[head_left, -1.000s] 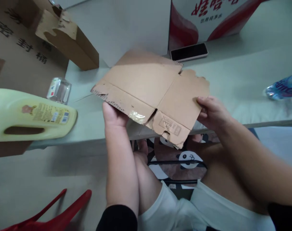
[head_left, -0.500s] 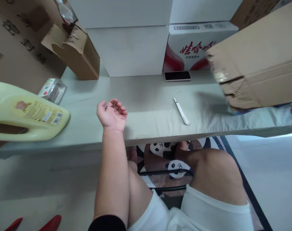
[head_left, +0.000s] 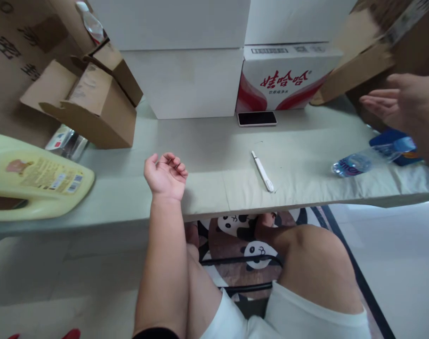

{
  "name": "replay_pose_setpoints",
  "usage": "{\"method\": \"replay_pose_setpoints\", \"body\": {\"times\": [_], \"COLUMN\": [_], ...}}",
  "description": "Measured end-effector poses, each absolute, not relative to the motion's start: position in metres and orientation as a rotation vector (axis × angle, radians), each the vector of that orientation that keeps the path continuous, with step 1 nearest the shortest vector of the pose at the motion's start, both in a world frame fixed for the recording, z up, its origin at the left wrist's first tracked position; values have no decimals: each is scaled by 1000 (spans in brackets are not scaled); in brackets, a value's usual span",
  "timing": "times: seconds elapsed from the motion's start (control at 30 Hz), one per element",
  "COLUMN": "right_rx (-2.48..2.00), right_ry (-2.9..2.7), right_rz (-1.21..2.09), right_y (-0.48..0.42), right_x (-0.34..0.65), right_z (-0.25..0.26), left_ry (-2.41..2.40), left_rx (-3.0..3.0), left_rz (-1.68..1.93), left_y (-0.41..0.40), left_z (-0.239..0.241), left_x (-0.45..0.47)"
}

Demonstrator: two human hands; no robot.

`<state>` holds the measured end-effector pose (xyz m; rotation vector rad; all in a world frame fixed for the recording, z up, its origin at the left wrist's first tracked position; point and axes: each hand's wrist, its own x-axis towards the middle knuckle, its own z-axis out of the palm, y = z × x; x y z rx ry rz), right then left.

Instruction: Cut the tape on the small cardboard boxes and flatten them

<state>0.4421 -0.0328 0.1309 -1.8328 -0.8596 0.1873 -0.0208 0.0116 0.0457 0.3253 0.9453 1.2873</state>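
Note:
My left hand (head_left: 165,176) rests palm up on the pale green table (head_left: 207,155) near its front edge, fingers loosely curled, holding nothing. My right hand (head_left: 400,103) hovers at the far right above the table, fingers stretched out and apart, empty. Just beyond it a flattened piece of brown cardboard (head_left: 355,68) leans at the back right, apart from the fingers. A thin white pen-like tool (head_left: 263,171) lies on the table between the hands.
A black phone (head_left: 257,118) lies before a red-and-white carton (head_left: 285,77). White boxes (head_left: 186,75) stand behind. An open brown box (head_left: 94,106) and a yellow jug (head_left: 34,176) sit left. A plastic water bottle (head_left: 362,161) lies right.
Both hands held the flat cardboard a second ago. The left let go and settled palm up; the right swung the cardboard up and right, then released it at the back right.

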Motion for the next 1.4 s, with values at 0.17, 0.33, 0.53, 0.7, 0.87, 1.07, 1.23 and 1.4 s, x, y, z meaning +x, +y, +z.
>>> {"method": "replay_pose_setpoints", "body": {"times": [0.17, 0.33, 0.53, 0.7, 0.87, 1.07, 1.23, 1.4], "right_rx": [-1896, -1858, -1745, -1416, -1387, -1288, -991, -969], "right_ry": [-528, -906, -1700, -2308, -2334, -2281, -1927, -1349], "right_rz": [527, 814, 900, 469, 388, 320, 350, 196], "right_y": [-26, -18, 38, 91, 143, 157, 64, -67], "right_x": [368, 265, 128, 2, -78, -69, 34, 145], "right_z": [125, 112, 80, 82, 92, 75, 72, 67], "left_ry": [908, 859, 770, 748, 744, 794, 1001, 1112], "left_rx": [307, 248, 152, 118, 87, 83, -17, 249], "left_rz": [1307, 1337, 1418, 1477, 1512, 1539, 2006, 2108], "left_y": [13, 3, -6, -6, -1, 1, -8, -12], "left_z": [50, 56, 59, 60, 61, 61, 60, 58], "left_x": [-28, -39, -68, -94, -109, -111, -109, -87]}}
